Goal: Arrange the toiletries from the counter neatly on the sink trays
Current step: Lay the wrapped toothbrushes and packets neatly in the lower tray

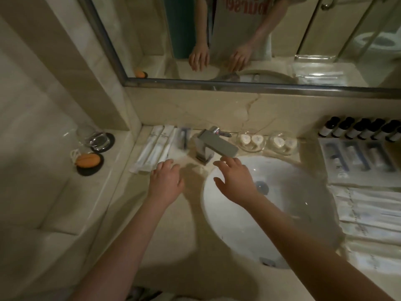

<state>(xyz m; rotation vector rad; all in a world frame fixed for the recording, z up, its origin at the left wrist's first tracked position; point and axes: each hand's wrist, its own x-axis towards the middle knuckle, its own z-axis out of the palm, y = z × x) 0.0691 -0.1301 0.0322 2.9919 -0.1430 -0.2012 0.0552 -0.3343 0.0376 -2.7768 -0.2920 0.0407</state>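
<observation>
Head view: both hands are over the desk, palms down, fingers loosely spread, holding nothing. The left hand hovers just below the near ends of the white wrapped sachets, which lie side by side left of the faucet; contact cannot be confirmed. The right hand is above the rim of the white basin, fingertips just short of the faucet spout. Behind the basin stand two clear glass dishes, each with two small white packets. At far right a row of dark small bottles lines the back wall, with clear-wrapped items on a tray before them. On the left ledge a glass tumbler and an orange object rest on dark coasters. The mirror reflects both hands.
</observation>
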